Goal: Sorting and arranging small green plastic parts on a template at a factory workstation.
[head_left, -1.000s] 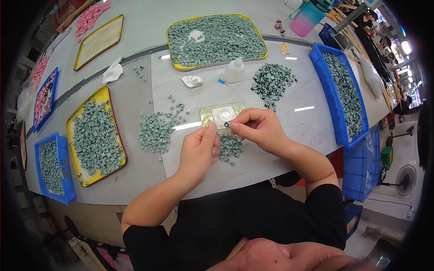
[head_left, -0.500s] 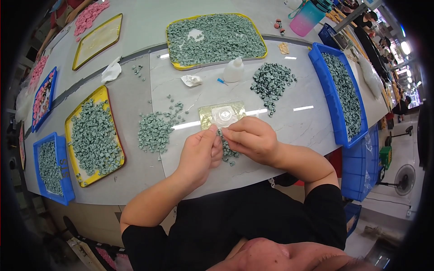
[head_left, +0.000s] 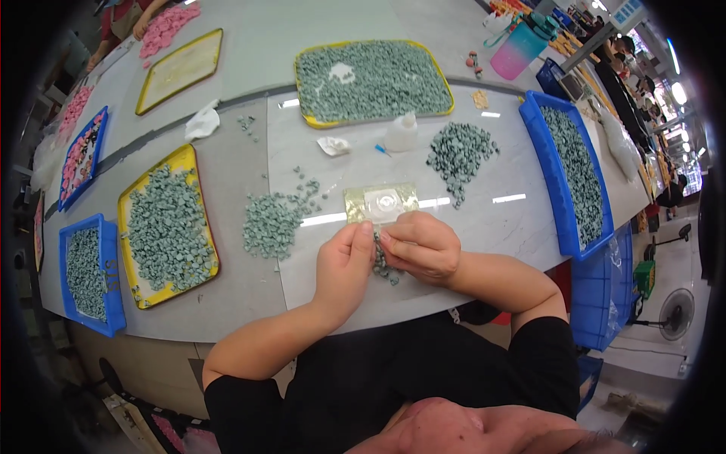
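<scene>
My left hand (head_left: 345,265) and my right hand (head_left: 425,247) meet low in front of me, thumbs and fingers pinched close together. Whatever they hold is too small and too covered to make out. Just beyond the fingertips lies a flat gold-flecked pad (head_left: 361,198) with a clear piece bearing a round ring (head_left: 387,202) on it. A small heap of grey-green pieces (head_left: 384,266) shows between and under my hands. Another loose heap of such pieces (head_left: 272,225) lies to the left, and a darker, shinier heap (head_left: 460,155) to the right.
Beyond the pad stand a white squeeze bottle (head_left: 401,133), a blue-tipped nozzle (head_left: 383,150) and crumpled tissue (head_left: 333,146). Yellow-rimmed trays (head_left: 304,113) and blue bins (head_left: 546,178) hold more pieces. A tumbler (head_left: 519,50) stands far right; another person's hand (head_left: 141,29) is far left.
The whole view has shifted a little, so the table things sit slightly more to the right and lower. My hands stay together, with the fingers slightly rearranged.
</scene>
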{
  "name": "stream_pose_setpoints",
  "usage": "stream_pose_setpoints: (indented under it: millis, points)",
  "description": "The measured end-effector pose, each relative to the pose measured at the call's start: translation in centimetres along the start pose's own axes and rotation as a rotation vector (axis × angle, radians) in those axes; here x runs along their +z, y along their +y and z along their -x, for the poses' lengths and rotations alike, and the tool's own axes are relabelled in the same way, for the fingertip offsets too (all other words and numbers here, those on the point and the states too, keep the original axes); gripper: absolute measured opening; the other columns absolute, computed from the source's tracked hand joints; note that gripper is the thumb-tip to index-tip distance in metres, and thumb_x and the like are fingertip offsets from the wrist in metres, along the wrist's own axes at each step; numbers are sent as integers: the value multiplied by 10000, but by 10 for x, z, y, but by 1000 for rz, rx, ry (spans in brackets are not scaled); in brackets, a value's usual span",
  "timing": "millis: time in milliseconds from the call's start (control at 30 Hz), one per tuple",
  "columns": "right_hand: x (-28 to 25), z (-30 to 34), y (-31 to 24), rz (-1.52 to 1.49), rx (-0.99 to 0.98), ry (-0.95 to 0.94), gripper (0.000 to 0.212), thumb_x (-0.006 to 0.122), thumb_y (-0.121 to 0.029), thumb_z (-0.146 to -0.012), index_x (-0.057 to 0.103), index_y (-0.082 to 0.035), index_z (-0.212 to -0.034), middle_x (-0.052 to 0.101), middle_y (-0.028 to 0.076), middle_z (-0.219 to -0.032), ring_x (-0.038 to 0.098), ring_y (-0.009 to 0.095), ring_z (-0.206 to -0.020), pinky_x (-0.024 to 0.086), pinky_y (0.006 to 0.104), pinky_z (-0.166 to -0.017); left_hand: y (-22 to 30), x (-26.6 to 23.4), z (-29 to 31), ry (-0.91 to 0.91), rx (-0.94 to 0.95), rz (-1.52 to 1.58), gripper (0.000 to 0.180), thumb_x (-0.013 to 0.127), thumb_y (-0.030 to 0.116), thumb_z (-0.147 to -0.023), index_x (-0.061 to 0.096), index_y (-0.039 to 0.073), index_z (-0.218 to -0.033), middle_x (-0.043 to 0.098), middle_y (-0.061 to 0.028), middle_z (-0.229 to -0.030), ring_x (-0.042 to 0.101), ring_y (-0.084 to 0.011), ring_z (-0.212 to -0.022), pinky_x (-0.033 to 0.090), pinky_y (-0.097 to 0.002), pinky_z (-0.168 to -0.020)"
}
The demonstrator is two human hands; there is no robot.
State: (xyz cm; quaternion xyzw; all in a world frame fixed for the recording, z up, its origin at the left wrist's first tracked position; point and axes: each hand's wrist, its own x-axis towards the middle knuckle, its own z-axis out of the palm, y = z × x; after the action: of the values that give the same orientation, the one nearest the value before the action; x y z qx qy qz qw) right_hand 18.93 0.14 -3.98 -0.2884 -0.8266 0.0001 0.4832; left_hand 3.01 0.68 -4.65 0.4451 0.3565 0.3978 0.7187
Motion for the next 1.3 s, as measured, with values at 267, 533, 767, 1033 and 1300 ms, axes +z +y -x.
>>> stream_pose_setpoints:
  millis: [267,533,767,1033,1300]
  points:
    - [-31,-29,-45,-43,216,-65,268,693,23,-675,634,-2,-935,607,94,-837,595,227,-690,482,301,-581,39,12,31,16,-88,-74,305,441,307,-955,475,78,-756,399,39,-595,339,-37,-493,280,-184,-435]
    - [-45,-29,-62,30,182,12,174,700,47,-656,609,5,-798,600,100,-758,583,210,-608,471,282,-514,44,33,42,19,-3,-212,370,409,311,-958,517,29,-744,453,22,-584,401,-61,-534,342,-229,-484]
    - [-60,-26,-59,51,205,3,187,710,26,-648,605,1,-801,601,97,-760,589,216,-626,482,286,-522,47,46,47,-42,-197,71,304,397,286,-965,506,53,-803,412,30,-620,363,-40,-522,304,-189,-451]
    - [-66,-21,-58,25,252,-9,198,700,6,-669,608,10,-844,592,102,-793,594,241,-691,486,306,-580,49,51,47,-152,-176,141,227,406,231,-967,479,57,-841,400,24,-671,282,-42,-494,221,-196,-428]
    - [-55,-8,-39,-90,391,-9,220,689,21,-683,627,13,-894,606,107,-820,600,230,-702,489,289,-589,35,38,28,-142,-193,190,220,419,219,-962,480,50,-834,395,23,-656,274,-39,-489,216,-191,-425]
